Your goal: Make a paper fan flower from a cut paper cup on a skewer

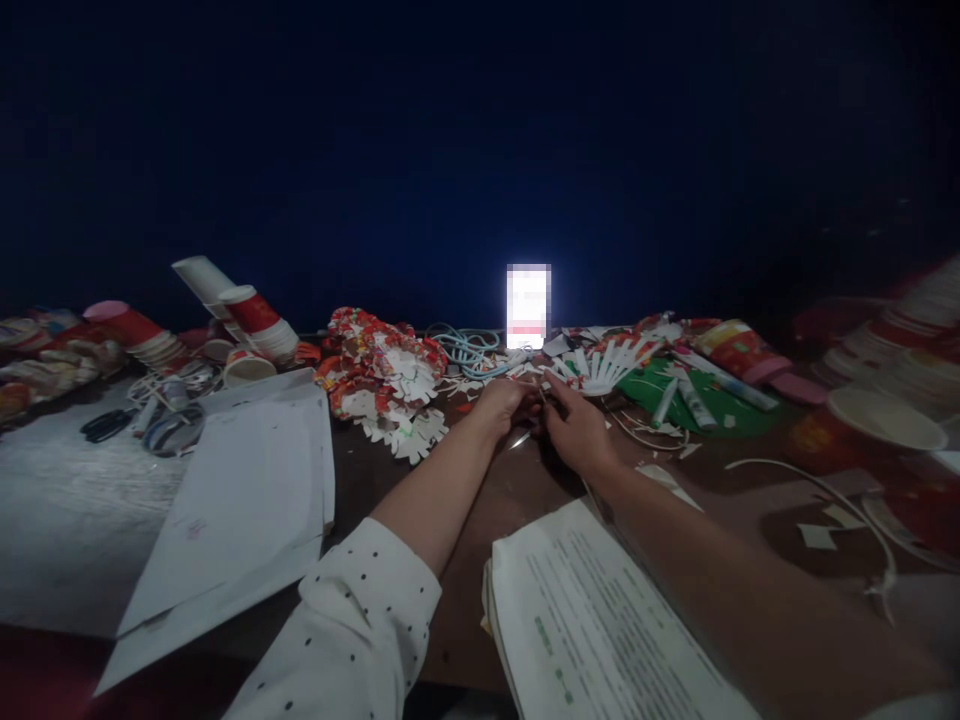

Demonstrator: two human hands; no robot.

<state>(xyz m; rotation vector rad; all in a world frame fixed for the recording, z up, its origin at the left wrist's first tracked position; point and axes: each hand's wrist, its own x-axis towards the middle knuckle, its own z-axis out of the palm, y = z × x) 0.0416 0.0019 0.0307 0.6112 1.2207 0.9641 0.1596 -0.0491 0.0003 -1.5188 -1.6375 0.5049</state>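
Observation:
My left hand (508, 403) and my right hand (576, 418) meet above the middle of the dark table, fingers closed close together. What they pinch is small and dim, and I cannot make it out. Below the left fingers shows a thin shiny strip (519, 440), perhaps a blade; whether a hand holds it is unclear. Just beyond the right hand fans out a row of white paper strips (604, 368). Left of the hands lies a heap of red and white cut-paper pieces (416, 378).
A lit screen (528, 305) stands behind the hands. White sheets (247, 480) and black-handled scissors (109, 426) lie left; printed paper (592, 610) is in front. Stacked paper cups (259, 325) stand back left, with more at far right. Tubes rest on green material (727, 415).

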